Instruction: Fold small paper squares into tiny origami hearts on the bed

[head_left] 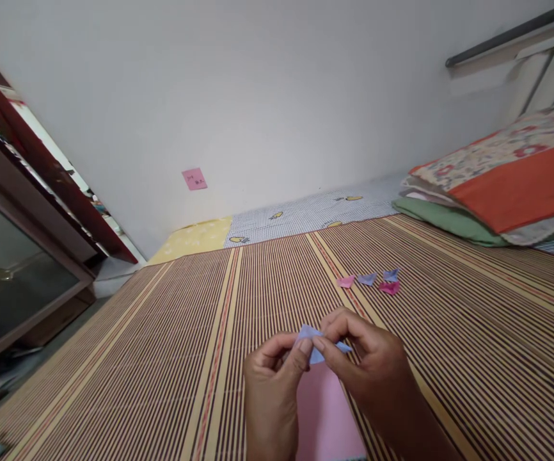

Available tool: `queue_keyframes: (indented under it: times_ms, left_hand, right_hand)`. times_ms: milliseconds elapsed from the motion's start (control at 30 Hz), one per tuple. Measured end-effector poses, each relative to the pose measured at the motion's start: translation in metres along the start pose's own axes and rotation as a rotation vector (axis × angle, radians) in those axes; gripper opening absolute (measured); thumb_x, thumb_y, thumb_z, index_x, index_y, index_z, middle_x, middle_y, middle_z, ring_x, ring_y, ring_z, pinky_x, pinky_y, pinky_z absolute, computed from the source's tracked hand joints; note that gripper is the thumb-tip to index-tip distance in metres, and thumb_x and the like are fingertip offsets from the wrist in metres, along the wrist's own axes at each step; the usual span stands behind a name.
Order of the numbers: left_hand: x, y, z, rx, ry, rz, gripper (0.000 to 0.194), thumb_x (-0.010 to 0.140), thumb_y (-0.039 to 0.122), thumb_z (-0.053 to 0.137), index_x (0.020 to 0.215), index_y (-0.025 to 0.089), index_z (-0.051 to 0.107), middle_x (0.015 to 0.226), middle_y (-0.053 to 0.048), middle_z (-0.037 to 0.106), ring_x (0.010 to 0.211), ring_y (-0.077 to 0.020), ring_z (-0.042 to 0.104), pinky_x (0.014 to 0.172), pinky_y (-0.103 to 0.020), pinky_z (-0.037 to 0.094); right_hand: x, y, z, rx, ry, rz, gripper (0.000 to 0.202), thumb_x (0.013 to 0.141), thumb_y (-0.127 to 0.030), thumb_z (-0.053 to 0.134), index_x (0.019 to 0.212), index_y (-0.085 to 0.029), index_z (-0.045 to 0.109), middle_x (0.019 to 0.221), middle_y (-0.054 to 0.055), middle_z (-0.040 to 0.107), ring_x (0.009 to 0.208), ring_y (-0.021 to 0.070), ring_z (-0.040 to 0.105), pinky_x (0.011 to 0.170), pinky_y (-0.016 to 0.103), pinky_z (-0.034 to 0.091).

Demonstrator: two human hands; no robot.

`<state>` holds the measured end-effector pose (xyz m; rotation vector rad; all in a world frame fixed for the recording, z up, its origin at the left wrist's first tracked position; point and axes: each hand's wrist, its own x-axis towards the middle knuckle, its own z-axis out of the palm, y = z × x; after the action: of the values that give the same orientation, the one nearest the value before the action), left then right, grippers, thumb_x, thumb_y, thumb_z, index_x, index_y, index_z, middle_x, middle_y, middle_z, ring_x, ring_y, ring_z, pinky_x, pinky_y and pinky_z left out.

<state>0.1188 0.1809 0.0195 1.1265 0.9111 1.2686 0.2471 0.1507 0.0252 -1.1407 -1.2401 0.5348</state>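
Between my two hands is a small piece of folded light-blue paper (pixel 316 354), its pointed corners showing above and to the right of my fingers. My left hand (pixel 277 374) pinches its left side, thumb in front. With thumb and fingers closed, my right hand (pixel 361 349) grips the right side. Below the hands lies a flat pink sheet or pad (pixel 327 413), partly covered by my wrists. Farther off on the striped mat are several small folded paper pieces: a light pink one (pixel 346 282), a blue-violet one (pixel 367 279), a blue one (pixel 391 275) and a magenta one (pixel 389 288).
The striped mat (pixel 162 358) spreads under everything up to a patterned cloth (pixel 300 214) along the wall. Folded bedding (pixel 512 173) is stacked at the right. A pink note (pixel 194 179) sticks to the wall. On the left stands a glass-panelled cabinet door (pixel 13 275).
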Motion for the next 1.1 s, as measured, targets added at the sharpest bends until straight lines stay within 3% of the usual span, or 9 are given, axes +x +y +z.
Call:
queue_keyframes:
  times_ms: [133,233,333,467,600,767,1100]
  left_hand:
    - [0.0,-0.002,-0.001,-0.013,0.013,0.005,0.018,0.077,0.035,0.084,0.074,0.017,0.078,0.065,0.0,0.066,0.064,-0.0123,0.057,0.064,-0.022,0.048]
    - [-0.001,-0.006,-0.001,-0.061,0.064,0.008,0.02,0.078,0.035,0.083,0.075,0.017,0.077,0.068,-0.001,0.068,0.067,-0.0132,0.059,0.065,-0.023,0.049]
    - [-0.002,-0.008,-0.002,-0.092,0.114,0.008,0.021,0.079,0.036,0.082,0.079,0.016,0.076,0.071,-0.002,0.069,0.068,-0.014,0.059,0.065,-0.023,0.049]
    - [-0.002,-0.008,-0.002,-0.117,0.137,0.002,0.022,0.078,0.036,0.083,0.081,0.016,0.076,0.07,-0.001,0.068,0.067,-0.0133,0.059,0.065,-0.023,0.049]
    - [0.0,-0.004,0.001,-0.255,0.136,-0.056,0.023,0.071,0.035,0.088,0.077,0.017,0.075,0.067,0.0,0.068,0.063,-0.0119,0.058,0.062,-0.021,0.049]
    - [0.001,0.001,0.005,-0.421,0.136,-0.138,0.026,0.062,0.031,0.094,0.072,0.017,0.075,0.066,-0.002,0.072,0.062,-0.0121,0.063,0.064,-0.022,0.053]
    - [0.004,-0.003,0.001,-0.385,0.16,-0.077,0.025,0.062,0.03,0.094,0.071,0.016,0.074,0.066,-0.001,0.07,0.06,-0.0123,0.061,0.06,-0.022,0.051]
  right_hand:
    - [0.0,-0.002,0.0,-0.001,-0.035,0.034,0.022,0.089,-0.024,0.065,0.069,-0.022,0.056,0.072,0.0,0.06,0.07,0.0176,0.059,0.064,0.03,0.049]
    - [0.0,-0.002,0.002,0.026,0.021,0.104,0.01,0.086,-0.029,0.068,0.084,-0.022,0.062,0.08,0.001,0.063,0.075,0.0188,0.062,0.063,0.029,0.051]
    - [0.0,-0.001,0.004,0.088,0.007,0.181,0.014,0.086,-0.031,0.069,0.094,-0.021,0.062,0.082,0.002,0.064,0.075,0.0192,0.062,0.063,0.029,0.051]
    - [0.0,0.0,0.003,0.128,-0.147,0.234,0.021,0.09,-0.033,0.064,0.074,-0.021,0.058,0.069,-0.001,0.058,0.064,0.0156,0.053,0.059,0.028,0.043]
    - [0.001,0.0,0.003,0.16,-0.166,0.239,0.026,0.088,-0.037,0.065,0.07,-0.02,0.058,0.063,-0.003,0.049,0.058,0.0137,0.042,0.052,0.027,0.034]
    - [-0.001,-0.004,0.003,0.157,-0.154,0.248,0.024,0.09,-0.035,0.065,0.072,-0.019,0.064,0.063,-0.003,0.054,0.059,0.0139,0.045,0.055,0.027,0.035]
    - [-0.001,0.002,-0.001,0.096,-0.183,0.226,0.032,0.095,-0.036,0.058,0.069,-0.019,0.059,0.061,-0.003,0.055,0.057,0.014,0.05,0.054,0.028,0.036]
